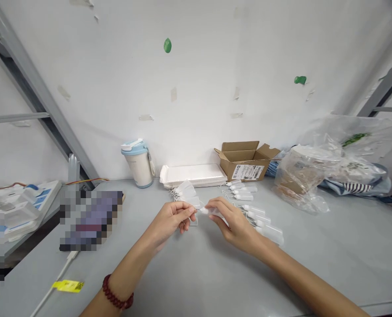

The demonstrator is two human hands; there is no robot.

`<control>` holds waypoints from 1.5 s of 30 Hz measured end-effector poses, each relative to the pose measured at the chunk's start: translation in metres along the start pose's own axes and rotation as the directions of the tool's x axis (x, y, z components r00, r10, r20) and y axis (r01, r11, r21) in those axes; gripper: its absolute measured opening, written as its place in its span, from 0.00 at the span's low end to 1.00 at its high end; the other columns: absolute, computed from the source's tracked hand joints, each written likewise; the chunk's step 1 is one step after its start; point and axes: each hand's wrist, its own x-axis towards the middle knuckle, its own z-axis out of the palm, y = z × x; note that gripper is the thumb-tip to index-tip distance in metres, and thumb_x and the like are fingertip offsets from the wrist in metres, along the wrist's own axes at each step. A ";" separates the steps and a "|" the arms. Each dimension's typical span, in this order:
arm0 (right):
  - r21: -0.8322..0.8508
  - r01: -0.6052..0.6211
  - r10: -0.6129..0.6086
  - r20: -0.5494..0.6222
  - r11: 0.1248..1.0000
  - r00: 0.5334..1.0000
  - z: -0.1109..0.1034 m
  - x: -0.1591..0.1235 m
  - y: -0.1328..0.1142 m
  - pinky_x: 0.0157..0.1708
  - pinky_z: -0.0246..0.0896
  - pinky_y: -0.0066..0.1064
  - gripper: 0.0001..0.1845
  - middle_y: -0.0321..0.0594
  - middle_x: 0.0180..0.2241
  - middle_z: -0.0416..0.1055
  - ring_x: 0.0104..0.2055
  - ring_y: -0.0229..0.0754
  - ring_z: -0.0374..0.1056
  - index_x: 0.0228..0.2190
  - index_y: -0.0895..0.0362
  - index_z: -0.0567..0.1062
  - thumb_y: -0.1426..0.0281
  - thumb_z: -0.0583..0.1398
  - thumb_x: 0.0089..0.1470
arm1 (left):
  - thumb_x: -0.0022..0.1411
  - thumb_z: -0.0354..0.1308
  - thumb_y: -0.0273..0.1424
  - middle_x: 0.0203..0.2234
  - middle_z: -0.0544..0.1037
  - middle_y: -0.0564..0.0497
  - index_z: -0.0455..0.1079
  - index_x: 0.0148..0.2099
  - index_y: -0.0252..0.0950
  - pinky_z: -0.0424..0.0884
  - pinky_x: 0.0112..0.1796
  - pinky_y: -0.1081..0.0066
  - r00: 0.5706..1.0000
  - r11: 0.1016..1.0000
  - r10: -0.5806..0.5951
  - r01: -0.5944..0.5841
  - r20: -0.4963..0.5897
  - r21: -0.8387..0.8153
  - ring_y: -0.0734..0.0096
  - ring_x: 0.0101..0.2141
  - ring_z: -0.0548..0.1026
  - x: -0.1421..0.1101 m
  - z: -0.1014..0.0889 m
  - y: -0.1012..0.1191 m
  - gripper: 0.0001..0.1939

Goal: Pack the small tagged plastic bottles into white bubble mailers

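Note:
My left hand (174,219) and my right hand (231,222) meet over the middle of the grey table (199,273). The left hand's fingers are pinched on a small clear packet (193,211), beside a fan of similar white packets (186,192). The right hand's fingers are closed on a small clear tube with a white cap (209,211), its capped end pointing at the left hand. A row of several such capped tubes (253,211) lies on the table just behind and right of the right hand. A dark red bead bracelet (116,296) circles my left wrist.
At the back stand a blue-lidded cup (138,164), a stack of white trays (194,175) and an open cardboard box (245,162). Clear plastic bags (318,174) fill the right. A blurred dark item (90,220) with a white cable (55,281) lies left, near a power strip (37,198).

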 end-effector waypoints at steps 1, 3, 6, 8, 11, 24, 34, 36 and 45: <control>0.003 0.005 -0.005 0.002 1.000 1.000 0.000 0.000 0.000 0.36 0.65 0.34 0.13 0.45 0.40 0.66 0.39 0.41 0.66 0.45 0.54 0.63 0.76 0.49 0.59 | 0.55 0.58 0.40 0.23 0.71 0.52 0.69 0.29 0.32 0.60 0.24 0.74 1.000 1.000 -0.005 0.005 0.000 -0.004 0.79 0.20 0.64 0.000 0.000 0.000 0.14; 0.008 0.007 -0.007 0.006 1.000 1.000 0.000 0.000 0.000 0.36 0.64 0.34 0.13 0.45 0.40 0.66 0.39 0.40 0.66 0.45 0.54 0.63 0.77 0.49 0.59 | 0.55 0.58 0.40 0.24 0.71 0.52 0.69 0.30 0.32 0.60 0.24 0.75 1.000 1.000 -0.016 0.016 0.004 -0.022 0.80 0.20 0.64 0.000 0.001 -0.002 0.14; 0.004 -0.002 0.002 0.003 1.000 1.000 -0.001 0.000 0.000 0.37 0.64 0.34 0.13 0.45 0.40 0.66 0.39 0.40 0.65 0.45 0.54 0.63 0.77 0.49 0.59 | 0.56 0.58 0.39 0.25 0.71 0.53 0.69 0.31 0.32 0.59 0.24 0.76 1.000 0.998 -0.023 0.024 0.007 -0.066 0.81 0.20 0.63 0.001 0.000 -0.003 0.13; -0.001 0.000 0.000 -0.010 1.000 1.000 -0.001 0.000 0.001 0.38 0.64 0.33 0.13 0.44 0.40 0.66 0.40 0.40 0.65 0.45 0.54 0.63 0.77 0.50 0.58 | 0.57 0.58 0.39 0.25 0.70 0.53 0.69 0.31 0.32 0.59 0.24 0.76 1.000 0.995 -0.022 0.023 0.009 -0.093 0.82 0.20 0.63 0.001 0.000 -0.003 0.13; 0.000 0.012 -0.012 -0.015 1.000 1.000 -0.002 0.000 -0.001 0.38 0.64 0.33 0.14 0.44 0.40 0.66 0.40 0.40 0.65 0.45 0.54 0.63 0.78 0.50 0.58 | 0.57 0.58 0.38 0.24 0.70 0.53 0.69 0.30 0.32 0.59 0.24 0.76 1.000 0.994 -0.024 0.025 0.014 -0.106 0.82 0.20 0.63 0.000 -0.001 -0.002 0.13; 0.034 -0.006 0.007 -0.033 0.999 0.999 -0.001 0.000 -0.005 0.38 0.65 0.36 0.13 0.45 0.40 0.67 0.41 0.42 0.66 0.45 0.53 0.63 0.77 0.50 0.59 | 0.56 0.58 0.38 0.24 0.71 0.52 0.69 0.30 0.32 0.59 0.25 0.76 0.997 0.981 -0.031 0.044 0.069 -0.187 0.80 0.22 0.64 0.001 0.000 -0.004 0.12; 0.013 -0.036 0.036 -0.044 0.999 0.998 0.000 -0.001 -0.004 0.38 0.65 0.36 0.13 0.45 0.40 0.66 0.40 0.42 0.66 0.45 0.54 0.62 0.76 0.50 0.58 | 0.57 0.58 0.38 0.28 0.73 0.49 0.69 0.32 0.33 0.60 0.25 0.76 0.999 0.981 -0.015 0.023 0.045 -0.194 0.77 0.26 0.65 0.000 -0.001 -0.004 0.12; 0.005 -0.038 0.038 -0.035 0.999 0.999 0.000 -0.001 -0.005 0.38 0.65 0.36 0.13 0.45 0.40 0.67 0.40 0.42 0.66 0.45 0.53 0.62 0.76 0.50 0.58 | 0.58 0.57 0.38 0.29 0.73 0.49 0.69 0.32 0.33 0.60 0.25 0.76 0.999 0.983 -0.006 0.014 0.045 -0.181 0.77 0.27 0.65 0.000 -0.001 -0.005 0.12; 0.007 -0.002 0.003 -0.041 1.000 0.999 0.002 -0.002 -0.007 0.37 0.65 0.34 0.13 0.45 0.40 0.67 0.40 0.42 0.66 0.45 0.53 0.63 0.76 0.49 0.59 | 0.58 0.57 0.38 0.31 0.73 0.47 0.70 0.33 0.33 0.61 0.26 0.75 0.999 0.990 0.010 -0.003 0.053 -0.140 0.74 0.29 0.67 0.000 -0.004 -0.004 0.12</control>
